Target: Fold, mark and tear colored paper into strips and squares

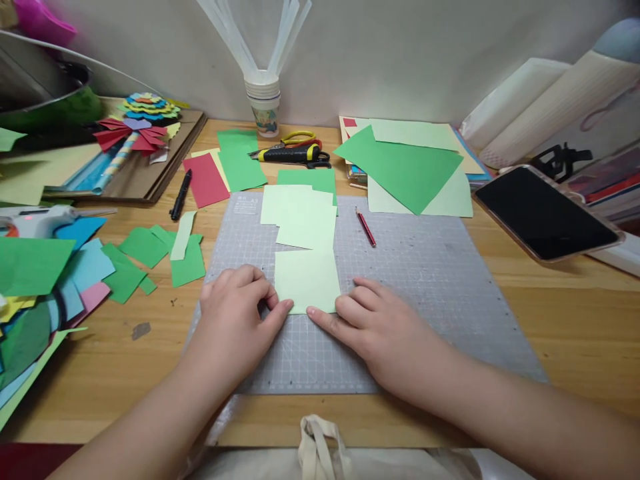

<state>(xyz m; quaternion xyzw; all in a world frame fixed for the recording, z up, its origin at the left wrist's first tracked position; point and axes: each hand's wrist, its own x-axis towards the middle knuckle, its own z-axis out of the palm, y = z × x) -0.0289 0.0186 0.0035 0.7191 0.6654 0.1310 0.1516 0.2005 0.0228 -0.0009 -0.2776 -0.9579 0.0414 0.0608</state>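
A light green paper square lies on the grey cutting mat in front of me. My left hand is closed at its lower left corner, thumb on the near edge and fingers curled beside it. From the other side, my right hand has its thumb on that same edge, the other fingers bent at the lower right corner. A narrow strip along the near edge looks turned up or folded under the thumbs. More light green pieces lie just beyond, partly over a darker green sheet.
A red pencil lies on the mat. Behind are a utility knife, paper cups with straws and stacked green paper. Green scraps, a black pen and a glue gun are left; a phone is right.
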